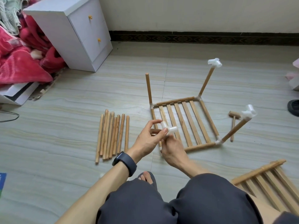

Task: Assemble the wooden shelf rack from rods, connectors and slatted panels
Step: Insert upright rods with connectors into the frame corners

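Observation:
A slatted panel (186, 123) lies flat on the floor with white connectors at its corners. Upright rods rise from its corners: the far-left rod (148, 88) is bare on top, the far-right rod (207, 80) and the near-right rod (236, 130) carry white connectors. At the near-left corner, my left hand (148, 139) pinches a white plastic connector (169, 129) on top of a rod. My right hand (173, 149) grips that rod just below the connector, hiding most of it. Several loose rods (113, 135) lie in a row to the left.
A small wooden mallet (233, 125) lies right of the panel. A second slatted panel (267, 183) rests at the lower right by my knee. A white drawer cabinet (77, 31), red bedding (21, 54) and a wall stand behind. A dark shoe (293, 107) sits at the right edge.

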Motion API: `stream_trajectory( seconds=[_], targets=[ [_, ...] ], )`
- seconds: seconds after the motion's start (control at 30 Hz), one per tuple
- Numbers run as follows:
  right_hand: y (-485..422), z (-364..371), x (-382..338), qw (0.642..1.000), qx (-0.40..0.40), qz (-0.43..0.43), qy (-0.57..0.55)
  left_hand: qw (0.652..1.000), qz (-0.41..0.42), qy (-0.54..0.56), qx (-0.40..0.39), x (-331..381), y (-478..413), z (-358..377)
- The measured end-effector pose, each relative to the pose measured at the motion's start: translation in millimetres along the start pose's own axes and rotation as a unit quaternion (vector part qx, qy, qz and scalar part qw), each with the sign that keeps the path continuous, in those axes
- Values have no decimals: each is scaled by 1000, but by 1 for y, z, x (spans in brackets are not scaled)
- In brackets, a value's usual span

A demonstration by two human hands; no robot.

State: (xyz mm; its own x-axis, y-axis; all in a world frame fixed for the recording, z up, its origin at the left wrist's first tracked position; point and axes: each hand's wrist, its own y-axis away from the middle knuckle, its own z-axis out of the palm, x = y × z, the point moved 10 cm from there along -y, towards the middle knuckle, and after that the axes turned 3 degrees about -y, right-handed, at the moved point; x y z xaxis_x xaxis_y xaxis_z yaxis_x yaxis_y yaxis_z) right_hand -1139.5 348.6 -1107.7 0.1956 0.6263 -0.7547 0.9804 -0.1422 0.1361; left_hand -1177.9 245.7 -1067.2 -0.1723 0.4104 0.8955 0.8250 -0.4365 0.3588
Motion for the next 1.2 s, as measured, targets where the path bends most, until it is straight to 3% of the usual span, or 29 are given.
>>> stream_trajectory(
  seconds=[0.07,0.13,0.3,0.4,0.5,0.63,1.0,1.2],
  targets=[
    [7,-25,19,993,86,42,-73,1000,-3,14,-16,8,-6,7],
    [21,-52,42,984,151,72,-68,999,-15,-25,23,13,-18,-7],
    [71,-91,112,974,162,154,-47,944,53,-297,137,57,-62,-47],
    [84,-117,139,968,185,163,-48,898,97,-408,130,85,-97,-33],
    [88,-143,162,958,216,179,-58,873,85,-472,88,83,-128,-12],
    [92,-160,189,948,219,215,-79,879,95,-467,29,71,-152,9],
    [48,-162,173,949,209,223,-81,896,115,-407,138,32,-76,-61],
    [8,-169,170,930,241,245,-133,909,117,-357,181,23,-31,-72]
  ],
)
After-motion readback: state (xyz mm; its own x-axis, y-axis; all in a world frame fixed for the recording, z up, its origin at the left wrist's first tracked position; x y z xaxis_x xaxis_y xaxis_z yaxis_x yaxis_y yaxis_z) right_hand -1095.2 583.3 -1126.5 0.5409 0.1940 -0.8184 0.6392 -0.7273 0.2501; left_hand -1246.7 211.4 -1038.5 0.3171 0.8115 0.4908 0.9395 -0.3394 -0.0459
